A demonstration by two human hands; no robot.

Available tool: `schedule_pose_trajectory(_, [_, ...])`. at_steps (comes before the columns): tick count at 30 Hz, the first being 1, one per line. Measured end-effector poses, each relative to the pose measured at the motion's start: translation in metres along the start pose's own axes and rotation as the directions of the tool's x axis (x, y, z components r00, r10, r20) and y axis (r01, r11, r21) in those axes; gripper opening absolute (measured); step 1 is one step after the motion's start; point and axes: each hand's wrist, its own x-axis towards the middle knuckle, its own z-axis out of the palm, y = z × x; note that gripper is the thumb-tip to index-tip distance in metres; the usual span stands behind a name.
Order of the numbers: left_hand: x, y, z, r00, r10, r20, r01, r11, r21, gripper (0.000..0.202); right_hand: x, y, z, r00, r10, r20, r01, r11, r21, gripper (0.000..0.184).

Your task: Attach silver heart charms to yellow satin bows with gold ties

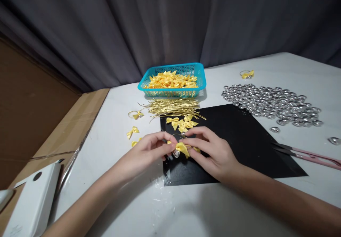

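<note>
Between my two hands, above the black sheet (239, 141), is a yellow ribbon bow (182, 148) with a silver heart bead (176, 153) hanging under it. My left hand (157, 145) pinches the bow's left side with thumb and forefinger. On the other side, my right hand (213, 150) has its fingertips closed around the bow's right part. A thin gold wire loop (176, 134) rises behind the bow. Just beyond my fingers lie several loose yellow bows (183, 123), and a pile of gold wire strips (173, 107) sits behind them.
A blue basket (172, 94) of yellow bows stands at the back. Silver heart beads (274, 102) spread at the right, near pink-handled scissors (309, 155). Looped bow pieces lie left (137, 115) and far right (247, 75). Cardboard (66, 134) and a white device (34, 198) are at left.
</note>
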Motion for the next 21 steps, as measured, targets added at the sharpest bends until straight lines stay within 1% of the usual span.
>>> schedule_pose_trajectory(3, [-0.0009,0.0014,-0.0001,1.000,0.001,-0.031,0.000,0.998,0.056,0.012,0.0000,0.0009,0.0007,0.997,-0.017,0.070,0.013,0.998,0.059,0.021])
schedule_pose_trajectory(6, [-0.0016,0.0048,0.0006,1.000,0.017,-0.009,-0.016,0.994,0.109,0.013,-0.0014,0.0007,0.0017,0.992,-0.020,0.122,0.003,0.991,0.135,0.022])
schedule_pose_trajectory(10, [-0.0026,0.0074,0.0014,1.000,0.018,0.003,-0.018,0.992,0.127,0.017,-0.0021,-0.0006,0.0026,0.992,0.049,0.117,-0.072,0.977,0.201,0.022])
schedule_pose_trajectory(14, [-0.0024,0.0051,0.0024,1.000,0.005,0.015,-0.007,0.991,0.132,0.019,-0.0009,-0.0014,0.0033,0.988,0.115,0.107,-0.141,0.952,0.272,0.021])
schedule_pose_trajectory(17, [-0.0020,0.0029,0.0047,1.000,0.012,-0.008,-0.011,0.992,0.122,0.023,-0.0004,-0.0008,0.0034,0.987,0.124,0.106,-0.150,0.941,0.303,0.020])
schedule_pose_trajectory(21, [-0.0023,0.0023,0.0055,0.995,0.079,-0.063,-0.071,0.991,0.115,0.016,-0.0013,-0.0004,0.0031,0.987,0.121,0.108,-0.151,0.930,0.336,0.017])
